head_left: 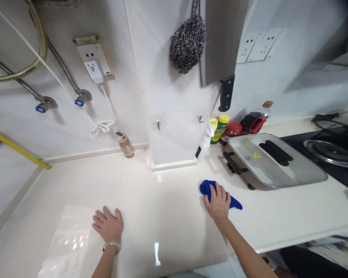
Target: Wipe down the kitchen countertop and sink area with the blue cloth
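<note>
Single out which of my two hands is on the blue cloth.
Your right hand: it covers part of the blue cloth, while your left hand is spread over the white counter.

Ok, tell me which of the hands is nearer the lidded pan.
Right. The right hand is on the blue cloth, just left of the lidded pan; the left hand is much farther left.

A plain bright-blue cloth [206,187] on a glossy, creamy-white surface [150,216], with a brownish-grey pan [253,178] at right bearing a black lid handle [275,152] and yellow triangle [257,155], a yellow-capped green bottle [219,130] and red-topped jar [232,131] beyond, and a yellow pole [17,148] at far left.
</note>
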The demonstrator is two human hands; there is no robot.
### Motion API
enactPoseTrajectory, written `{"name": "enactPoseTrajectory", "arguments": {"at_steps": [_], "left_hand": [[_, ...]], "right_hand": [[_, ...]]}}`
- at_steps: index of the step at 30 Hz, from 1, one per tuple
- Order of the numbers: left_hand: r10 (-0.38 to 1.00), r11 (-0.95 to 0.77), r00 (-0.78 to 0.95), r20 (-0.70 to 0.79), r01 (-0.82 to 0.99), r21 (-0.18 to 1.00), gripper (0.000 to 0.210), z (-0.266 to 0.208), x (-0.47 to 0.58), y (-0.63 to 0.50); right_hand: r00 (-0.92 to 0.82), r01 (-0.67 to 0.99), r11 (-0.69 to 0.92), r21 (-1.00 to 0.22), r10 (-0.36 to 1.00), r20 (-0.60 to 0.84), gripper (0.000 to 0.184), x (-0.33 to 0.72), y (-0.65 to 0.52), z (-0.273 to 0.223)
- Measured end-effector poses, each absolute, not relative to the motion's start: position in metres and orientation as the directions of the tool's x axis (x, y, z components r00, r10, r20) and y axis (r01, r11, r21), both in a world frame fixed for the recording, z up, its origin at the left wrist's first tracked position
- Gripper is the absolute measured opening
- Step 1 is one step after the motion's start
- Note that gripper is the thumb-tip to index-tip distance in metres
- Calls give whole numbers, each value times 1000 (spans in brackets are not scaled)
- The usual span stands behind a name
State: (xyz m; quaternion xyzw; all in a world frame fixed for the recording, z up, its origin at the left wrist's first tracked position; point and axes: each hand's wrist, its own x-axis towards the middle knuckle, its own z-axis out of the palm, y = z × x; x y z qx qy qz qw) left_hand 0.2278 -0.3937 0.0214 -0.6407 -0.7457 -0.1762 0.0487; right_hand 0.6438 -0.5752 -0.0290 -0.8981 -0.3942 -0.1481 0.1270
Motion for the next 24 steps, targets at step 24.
{"name": "enactPoseTrajectory", "arguments": {"at_steps": [24], "left_hand": [[942,45,-123,312,968,248,69,13,221,-394]], "right_hand": [[152,963,-108,-247,974,168,72,497,-675,-8]]}}
